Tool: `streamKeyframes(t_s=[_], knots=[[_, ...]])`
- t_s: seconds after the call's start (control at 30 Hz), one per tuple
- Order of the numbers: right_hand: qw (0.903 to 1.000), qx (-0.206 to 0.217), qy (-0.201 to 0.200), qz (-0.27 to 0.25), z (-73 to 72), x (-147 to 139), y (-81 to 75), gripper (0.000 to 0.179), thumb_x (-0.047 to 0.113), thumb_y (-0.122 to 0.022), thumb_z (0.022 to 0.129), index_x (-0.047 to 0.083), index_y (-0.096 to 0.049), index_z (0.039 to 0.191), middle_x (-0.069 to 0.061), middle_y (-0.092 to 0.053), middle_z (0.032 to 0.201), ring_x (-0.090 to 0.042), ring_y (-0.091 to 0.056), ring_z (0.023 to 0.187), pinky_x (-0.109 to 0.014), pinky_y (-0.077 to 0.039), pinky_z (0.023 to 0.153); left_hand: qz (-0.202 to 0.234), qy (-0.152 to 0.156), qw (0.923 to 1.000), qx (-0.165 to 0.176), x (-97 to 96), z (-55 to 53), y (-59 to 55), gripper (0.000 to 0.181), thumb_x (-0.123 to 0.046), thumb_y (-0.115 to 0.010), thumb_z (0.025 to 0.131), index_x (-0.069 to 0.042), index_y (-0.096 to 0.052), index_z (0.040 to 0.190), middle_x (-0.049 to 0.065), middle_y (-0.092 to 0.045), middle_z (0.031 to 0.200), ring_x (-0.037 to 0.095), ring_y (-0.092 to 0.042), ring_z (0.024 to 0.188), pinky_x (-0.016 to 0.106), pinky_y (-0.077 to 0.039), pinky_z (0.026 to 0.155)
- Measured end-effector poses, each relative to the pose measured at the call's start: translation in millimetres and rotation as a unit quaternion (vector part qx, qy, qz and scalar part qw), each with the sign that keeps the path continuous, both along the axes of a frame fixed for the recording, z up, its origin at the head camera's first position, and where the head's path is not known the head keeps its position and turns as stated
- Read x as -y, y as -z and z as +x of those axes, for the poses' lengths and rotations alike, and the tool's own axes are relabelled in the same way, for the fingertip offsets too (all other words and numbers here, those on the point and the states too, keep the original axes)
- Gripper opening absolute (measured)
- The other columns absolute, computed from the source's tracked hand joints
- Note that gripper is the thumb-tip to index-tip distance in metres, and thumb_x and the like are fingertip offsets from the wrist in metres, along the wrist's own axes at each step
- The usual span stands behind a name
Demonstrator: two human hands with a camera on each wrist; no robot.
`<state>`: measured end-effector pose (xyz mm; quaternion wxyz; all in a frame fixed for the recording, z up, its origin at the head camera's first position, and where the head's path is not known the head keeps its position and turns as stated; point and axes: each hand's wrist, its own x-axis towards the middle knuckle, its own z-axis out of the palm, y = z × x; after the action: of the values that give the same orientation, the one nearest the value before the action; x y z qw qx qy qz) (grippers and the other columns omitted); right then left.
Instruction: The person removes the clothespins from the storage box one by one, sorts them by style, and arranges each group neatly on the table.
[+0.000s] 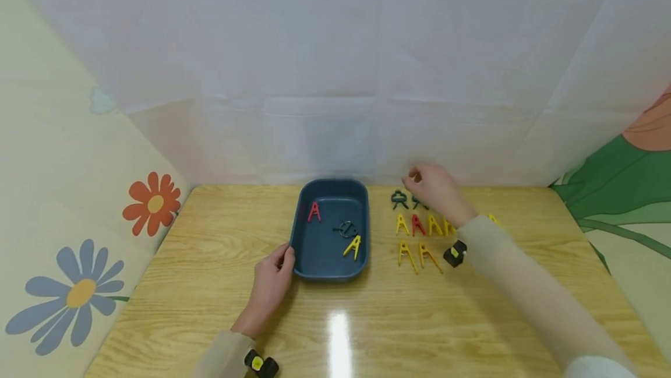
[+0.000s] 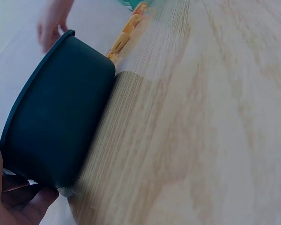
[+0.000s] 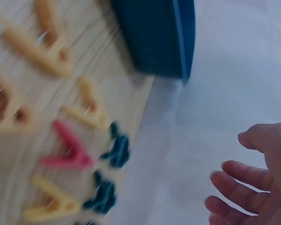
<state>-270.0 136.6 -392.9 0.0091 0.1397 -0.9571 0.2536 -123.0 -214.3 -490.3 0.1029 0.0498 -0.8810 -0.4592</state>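
Observation:
My left hand (image 1: 272, 276) grips the near left corner of a dark blue plastic basin (image 1: 327, 276), thumb on the rim; the left wrist view shows its fingers (image 2: 40, 204) under the corner. Inside the basin lie a red clothespin (image 1: 314, 212), a dark green clip (image 1: 348, 229) and a yellow clothespin (image 1: 353, 247). Right of the basin my right hand (image 1: 432, 187) is raised over the table's far edge, above the row of dark green clips (image 1: 399, 199). Its fingers (image 3: 241, 187) are loosely bent and apart from the thumb, with nothing between them.
Several yellow clothespins (image 1: 402, 224) and a red clothespin (image 1: 417, 225) form a row right of the basin. Nearer stand two larger orange-yellow clothespins (image 1: 406, 255). A white sheet (image 1: 262, 75) hangs behind the wooden table (image 1: 225, 221).

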Motion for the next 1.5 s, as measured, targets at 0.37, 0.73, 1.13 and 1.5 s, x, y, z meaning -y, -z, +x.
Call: streamKeyframes(t_s=[0.37,0.73,1.13,1.5], knots=[[0.9980,-0.014,-0.061,-0.009,-3.4,63.3,-22.9,0.032,0.035,-0.060,0.105,0.006,-0.072,0.115,-0.011,-0.074,0.108,-0.025,-0.068,0.092,-0.044,-0.057,0.082,0.008,0.004,1.0000,-0.001,-2.9,-0.1,-1.7,0.038,-0.018,-0.053,0.109,0.006,-0.066,0.135,0.023,-0.071,0.125,0.029,-0.069,0.111,0.044,-0.057,0.092],[0.9953,0.005,-0.096,0.003,-3.4,124.3,-31.3,0.032,0.034,-0.063,0.105,0.006,-0.072,0.117,-0.009,-0.075,0.106,-0.020,-0.069,0.084,-0.038,-0.058,0.077,0.004,0.007,1.0000,0.001,-2.5,-2.3,1.2,0.037,-0.017,-0.053,0.109,0.006,-0.066,0.134,0.022,-0.072,0.124,0.027,-0.069,0.110,0.042,-0.058,0.091],[0.9979,0.043,-0.047,0.002,-5.8,174.0,-3.1,0.033,0.041,-0.066,0.102,0.010,-0.072,0.113,-0.007,-0.074,0.107,-0.018,-0.066,0.082,-0.034,-0.056,0.072,0.005,0.008,0.9999,-0.011,-3.6,0.9,-0.1,0.036,-0.016,-0.053,0.108,0.007,-0.068,0.131,0.023,-0.074,0.118,0.026,-0.071,0.103,0.032,-0.058,0.084],[0.9967,0.079,-0.005,0.014,-4.2,192.7,25.8,0.030,0.044,-0.070,0.099,0.014,-0.069,0.103,-0.002,-0.071,0.097,-0.016,-0.063,0.076,-0.033,-0.052,0.067,0.005,0.003,0.9999,-0.011,-4.8,5.6,-0.2,0.035,-0.014,-0.054,0.107,0.007,-0.068,0.131,0.023,-0.074,0.118,0.024,-0.070,0.102,0.029,-0.058,0.083]])
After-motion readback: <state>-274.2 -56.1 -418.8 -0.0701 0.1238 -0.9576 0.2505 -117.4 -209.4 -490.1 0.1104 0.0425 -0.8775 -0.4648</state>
